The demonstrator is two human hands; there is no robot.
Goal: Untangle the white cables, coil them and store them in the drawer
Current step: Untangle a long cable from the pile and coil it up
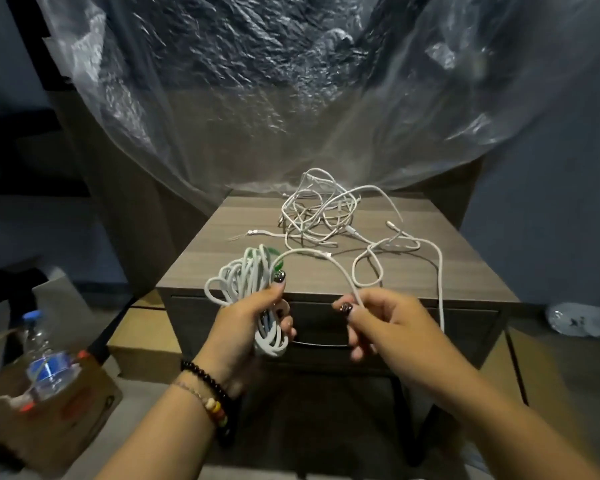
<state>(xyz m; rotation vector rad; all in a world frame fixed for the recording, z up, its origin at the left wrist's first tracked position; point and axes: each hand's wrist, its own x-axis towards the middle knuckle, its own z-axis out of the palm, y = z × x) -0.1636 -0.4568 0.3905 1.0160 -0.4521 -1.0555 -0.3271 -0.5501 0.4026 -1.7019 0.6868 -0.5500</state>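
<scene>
My left hand (246, 323) grips a coiled bundle of white cable (246, 282) in front of the small wooden table (447, 271). From that coil a loose strand (323, 259) arcs to the right, and my right hand (378, 320) pinches it between thumb and fingers. The strand runs on in loops (430, 251) across the right part of the tabletop. A tangled heap of white cables (317, 209) lies at the back of the tabletop. The drawer (316, 323) in the table's front is closed, its dark handle (321, 344) partly hidden behind my hands.
Crinkled clear plastic sheeting (257, 81) hangs behind and above the table. A cardboard box (70, 407) with a water bottle (47, 358) stands at the lower left. Flat cardboard boxes (146, 330) lie left of the table. A plastic bottle (582, 320) lies on the floor at right.
</scene>
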